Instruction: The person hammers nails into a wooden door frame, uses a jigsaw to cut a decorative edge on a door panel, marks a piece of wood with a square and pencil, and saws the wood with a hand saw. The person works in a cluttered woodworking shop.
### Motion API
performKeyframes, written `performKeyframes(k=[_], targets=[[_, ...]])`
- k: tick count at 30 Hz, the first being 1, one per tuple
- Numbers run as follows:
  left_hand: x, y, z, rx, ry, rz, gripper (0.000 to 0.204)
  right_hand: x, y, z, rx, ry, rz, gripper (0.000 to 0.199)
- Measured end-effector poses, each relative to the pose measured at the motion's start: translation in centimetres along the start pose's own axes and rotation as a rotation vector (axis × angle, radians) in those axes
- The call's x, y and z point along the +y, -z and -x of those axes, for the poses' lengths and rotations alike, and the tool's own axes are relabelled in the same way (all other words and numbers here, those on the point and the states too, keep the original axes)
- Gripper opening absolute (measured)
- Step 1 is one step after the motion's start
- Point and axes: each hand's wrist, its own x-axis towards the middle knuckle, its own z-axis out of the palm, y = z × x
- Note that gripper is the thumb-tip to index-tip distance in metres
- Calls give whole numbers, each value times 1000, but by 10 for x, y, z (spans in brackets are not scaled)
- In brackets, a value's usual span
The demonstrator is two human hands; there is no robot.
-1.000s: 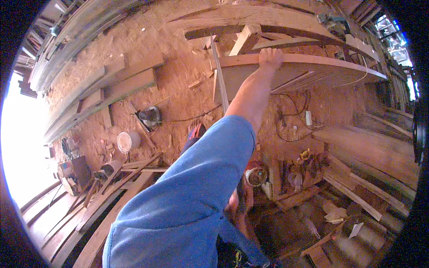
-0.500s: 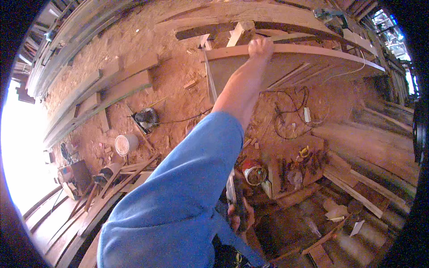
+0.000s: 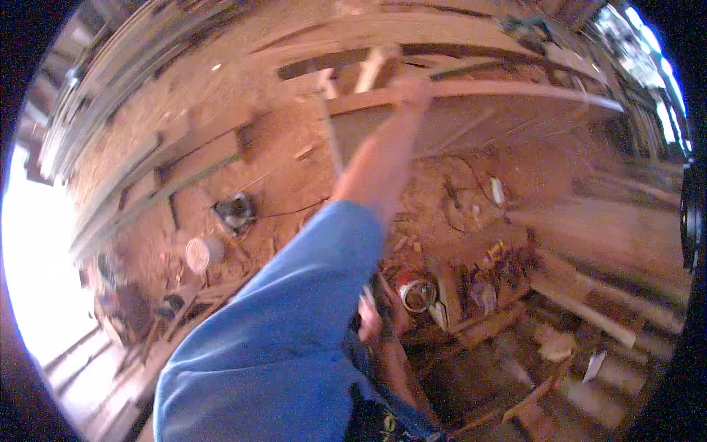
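Note:
My left arm in a blue sleeve reaches forward across the view. My left hand (image 3: 414, 94) is closed over the top edge of a large wooden panel (image 3: 471, 121), which stands on its long side; motion blurs the fingers. Lower down, partly behind the sleeve, my right hand (image 3: 370, 323) is curled close to my body around something. Only a pale and dark bit of that object shows beside it, too smeared to name. Just right of that hand stands a red and white tin (image 3: 418, 295).
Sawdust and offcuts cover the ground. A corded power tool (image 3: 235, 212) and a white bucket (image 3: 204, 254) stand to the left, near stacked planks (image 3: 147, 188). Cable (image 3: 456, 199) lies below the panel. Hand tools (image 3: 493, 276) and boards (image 3: 585, 306) lie at the right.
The view has shifted and blurred slightly. My left hand stays at the panel's top edge. My right hand has moved up and a little left, closer behind the sleeve.

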Motion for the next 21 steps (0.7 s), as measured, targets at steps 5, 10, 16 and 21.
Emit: performKeyframes(k=[5, 10, 16, 21], targets=[[2, 62, -5, -297, -146, -160, 27, -15, -11, 3, 38, -92, 215, 45], [15, 108, 8, -217, -144, -244, 28, -43, -17, 6, -18, -322, -39, 45], [10, 108, 0, -296, -166, -178, 26, -50, -24, 2, 92, -113, 381, 51], [14, 113, 7, -362, -125, -255, 27, -58, -11, 18, 73, -261, 23, 54]])
